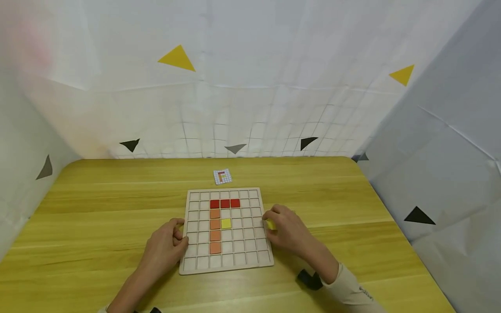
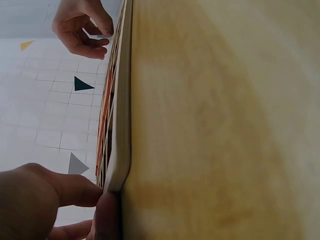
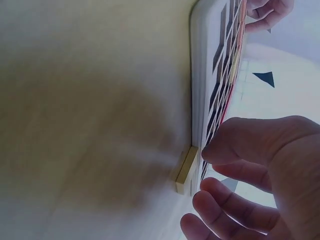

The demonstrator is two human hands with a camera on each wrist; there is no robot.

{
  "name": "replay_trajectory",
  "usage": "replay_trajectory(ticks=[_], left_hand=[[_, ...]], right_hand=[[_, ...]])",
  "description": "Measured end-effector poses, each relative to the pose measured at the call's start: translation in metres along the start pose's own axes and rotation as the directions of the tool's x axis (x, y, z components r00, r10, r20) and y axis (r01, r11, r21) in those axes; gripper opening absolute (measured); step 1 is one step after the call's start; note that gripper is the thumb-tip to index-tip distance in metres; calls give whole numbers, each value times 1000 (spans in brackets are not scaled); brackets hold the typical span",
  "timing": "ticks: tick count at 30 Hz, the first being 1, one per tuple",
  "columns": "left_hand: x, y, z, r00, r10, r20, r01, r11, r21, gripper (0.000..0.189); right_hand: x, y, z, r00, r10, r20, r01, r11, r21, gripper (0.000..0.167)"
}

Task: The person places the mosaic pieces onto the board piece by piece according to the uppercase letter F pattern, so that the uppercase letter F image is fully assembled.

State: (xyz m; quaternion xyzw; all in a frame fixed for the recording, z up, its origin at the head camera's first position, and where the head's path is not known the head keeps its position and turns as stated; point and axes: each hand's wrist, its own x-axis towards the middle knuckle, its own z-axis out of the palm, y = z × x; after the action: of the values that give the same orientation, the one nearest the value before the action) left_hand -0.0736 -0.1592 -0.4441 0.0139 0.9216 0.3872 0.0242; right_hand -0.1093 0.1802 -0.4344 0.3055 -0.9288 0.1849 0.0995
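A pale wooden grid board (image 1: 238, 256) lies flat on the table. It bears three red tiles (image 1: 225, 203) in a row, several orange tiles (image 1: 215, 235) in a column below and one yellow tile (image 1: 226, 223). My left hand (image 1: 162, 245) holds the board's left edge, its thumb and fingertips (image 2: 82, 190) at the rim. Beside the right edge, my right hand (image 1: 287, 228) hovers with loosely bent, spread fingers (image 3: 225, 212). Under it, loose yellow tiles (image 3: 186, 171), seemingly a stack of two, lie against the board's side on the table.
Behind the board lies a small pattern card (image 1: 222, 176) showing red, orange and yellow squares on a grid. The wooden table (image 1: 98, 208) is enclosed by white sheets (image 1: 274, 108) with printed triangles. A black strap piece (image 1: 309, 279) shows at my right wrist.
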Motion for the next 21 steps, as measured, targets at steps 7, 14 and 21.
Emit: replay_trajectory(ticks=[7,14,21], left_hand=[[0,0,-1,1000,-8,6,8,1000,2,45],[1,-1,0,1000,-11,9,11,1000,-5,46],[1,-1,1,1000,-9,2,9,1000,1,46]], right_hand=[[-1,4,2,998,39,51,-39,999,0,28],[1,7,3,989,115,91,-117,993,15,27],[1,9,4,980,152,126,-157,987,33,28]])
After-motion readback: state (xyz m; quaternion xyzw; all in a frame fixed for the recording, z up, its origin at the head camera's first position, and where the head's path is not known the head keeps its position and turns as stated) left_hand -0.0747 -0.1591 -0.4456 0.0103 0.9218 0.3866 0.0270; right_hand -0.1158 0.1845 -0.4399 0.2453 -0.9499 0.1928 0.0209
